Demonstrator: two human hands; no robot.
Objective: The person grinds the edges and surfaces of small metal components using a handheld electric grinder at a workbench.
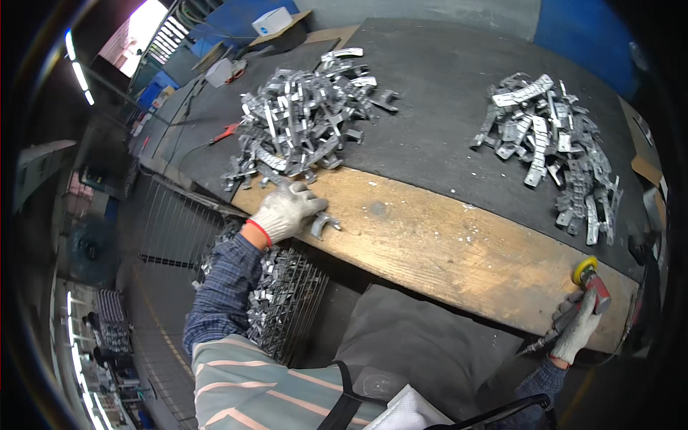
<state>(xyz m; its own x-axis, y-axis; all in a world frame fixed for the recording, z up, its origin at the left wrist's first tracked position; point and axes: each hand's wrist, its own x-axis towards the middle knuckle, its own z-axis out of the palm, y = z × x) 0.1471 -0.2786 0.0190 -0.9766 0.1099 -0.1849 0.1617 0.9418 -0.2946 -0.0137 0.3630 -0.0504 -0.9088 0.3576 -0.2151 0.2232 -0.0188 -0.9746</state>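
My left hand (pixel 285 211), in a white knit glove with a red cuff, rests at the left part of the wooden board (pixel 423 240). Its curled fingers hold a small curved metal bracket (pixel 324 225) against the board's near edge. At the board's right end, my gloved right hand (pixel 579 331) grips a small red air sander (pixel 599 292), its round yellow pad (pixel 584 269) turned up and away from me. The sander's pad touches no bracket. Just beyond my left hand lies a large heap of silvery metal brackets (pixel 301 118).
A second bracket heap (pixel 548 136) lies far right on the dark tabletop (pixel 430 93). Below my left forearm, a wire basket (pixel 304 308) holds many more brackets. A red-handled tool (pixel 225 133) with a cable lies left of the first heap. Cardboard (pixel 646 172) stands at the right edge.
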